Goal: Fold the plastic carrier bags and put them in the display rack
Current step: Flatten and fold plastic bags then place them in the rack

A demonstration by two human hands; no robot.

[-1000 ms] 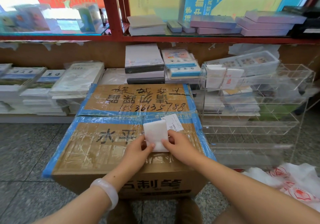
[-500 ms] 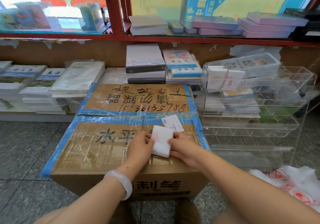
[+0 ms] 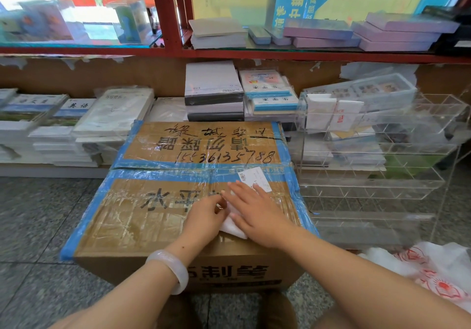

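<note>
A small folded white plastic bag (image 3: 233, 226) lies flat on the taped cardboard box (image 3: 142, 216) in front of me. My right hand (image 3: 257, 211) lies palm-down on it with straight fingers, covering most of it. My left hand (image 3: 206, 214) sits at the bag's left edge, thumb and forefinger pinching that edge. To the right stands the clear acrylic display rack (image 3: 377, 186); two folded white bags (image 3: 334, 114) stand in its top-left compartments. A heap of unfolded white bags with red print (image 3: 438, 275) lies on the floor at lower right.
Stacks of notebooks and paper (image 3: 214, 91) fill the low shelf behind the box. A red-framed glass cabinet (image 3: 163, 12) rises above them. Grey tiled floor (image 3: 38, 221) shows on the left. A white label (image 3: 254, 178) is stuck on the box top.
The folded bag was held up between both hands; now it lies flat on the box. My right hand has moved over it and flattened onto it, while the left hand stays at its left edge.
</note>
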